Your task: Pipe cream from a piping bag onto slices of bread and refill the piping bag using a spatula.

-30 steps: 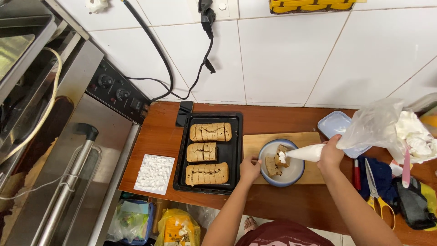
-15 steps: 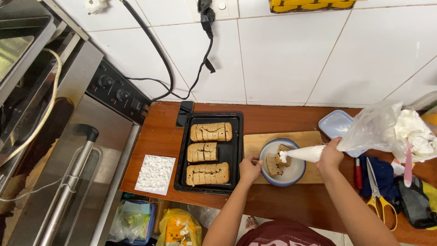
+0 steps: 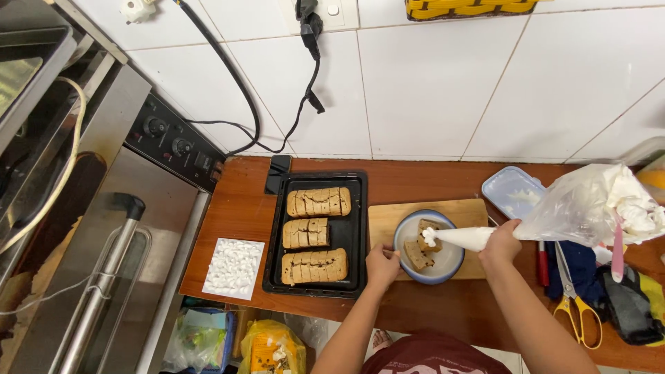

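My right hand grips a clear piping bag full of white cream, its tip resting over a slice of brown cake in a blue-rimmed plate. A blob of cream sits on that slice, and a second slice lies beside it. My left hand holds the plate's left rim. The plate stands on a wooden cutting board.
A black baking tray left of the board holds three sliced brown loaves. A white textured sheet lies further left, beside a steel oven. A blue lid, scissors and dark cloths lie at the right.
The piping bag's upper end has shifted slightly. Both hands stay at the plate.
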